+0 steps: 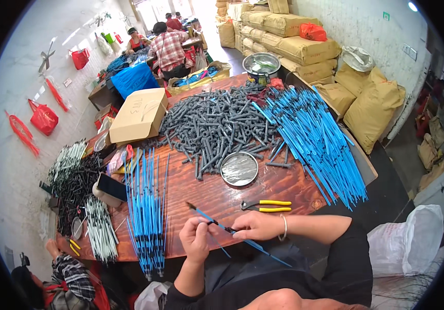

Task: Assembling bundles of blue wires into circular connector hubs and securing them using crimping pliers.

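Over the near edge of the table, both hands are closed on a thin blue rod (259, 247) with black fittings along it. The rod slants from upper left to lower right. My left hand (195, 237) pinches it near a black fitting. My right hand (257, 226), with a bracelet at the wrist, grips it by another black fitting. Beyond them lie pliers with yellow handles (274, 206). Farther back stands a round metal tin (239, 169) of thin silvery pieces. Whether my fingers also hold a small part is hidden.
A heap of grey plastic pieces (217, 124) covers the table's far middle. Blue rods lie in a pile (320, 144) at right and a bundle (148, 212) at left. A cardboard box (138, 116) and a phone (111, 187) stand left. A co-worker (72, 281) sits lower left.
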### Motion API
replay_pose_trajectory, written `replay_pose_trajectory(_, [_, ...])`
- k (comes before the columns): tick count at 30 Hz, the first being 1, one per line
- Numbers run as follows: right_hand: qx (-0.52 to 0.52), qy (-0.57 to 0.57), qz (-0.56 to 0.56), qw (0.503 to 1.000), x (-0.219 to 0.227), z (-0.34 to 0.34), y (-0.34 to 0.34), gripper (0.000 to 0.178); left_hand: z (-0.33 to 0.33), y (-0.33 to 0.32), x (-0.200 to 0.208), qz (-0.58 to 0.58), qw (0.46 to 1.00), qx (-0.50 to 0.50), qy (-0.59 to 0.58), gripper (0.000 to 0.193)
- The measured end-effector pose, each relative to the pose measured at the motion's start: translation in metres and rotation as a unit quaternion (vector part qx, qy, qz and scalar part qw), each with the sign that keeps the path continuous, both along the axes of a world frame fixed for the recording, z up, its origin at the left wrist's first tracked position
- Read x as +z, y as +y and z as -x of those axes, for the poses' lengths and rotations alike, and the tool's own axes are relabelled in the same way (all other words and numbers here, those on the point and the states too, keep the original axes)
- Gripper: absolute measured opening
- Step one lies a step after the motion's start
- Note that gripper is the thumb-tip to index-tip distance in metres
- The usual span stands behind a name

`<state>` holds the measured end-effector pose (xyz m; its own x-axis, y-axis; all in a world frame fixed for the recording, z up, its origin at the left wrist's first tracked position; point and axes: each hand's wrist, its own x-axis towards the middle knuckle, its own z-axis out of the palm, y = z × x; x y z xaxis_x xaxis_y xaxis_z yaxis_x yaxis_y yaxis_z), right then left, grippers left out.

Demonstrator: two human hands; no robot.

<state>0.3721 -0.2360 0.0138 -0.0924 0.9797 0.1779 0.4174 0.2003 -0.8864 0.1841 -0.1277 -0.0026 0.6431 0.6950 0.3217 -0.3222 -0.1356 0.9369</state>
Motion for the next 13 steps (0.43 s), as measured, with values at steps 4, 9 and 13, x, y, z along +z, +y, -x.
replay_pose_trajectory(4, [-0.329,-0.227,0.004,0.917,-0.023,-0.119,0.051,0.018,0.013,0.002,-0.003,0.228,0.968,-0.007,-0.103,0.012])
replay_pose_trajectory(9, [-0.579,-0.416,0.138,0.688,-0.029,-0.27,0.076,0.018,0.046,0.033,-0.022,0.364,0.898,-0.155,-0.192,0.013])
replay_pose_trajectory(13, [-0.542,-0.354,0.244,0.722,-0.048,-0.31,0.096,0.033,0.055,0.041,-0.028,0.263,0.941,-0.15,-0.15,0.022])
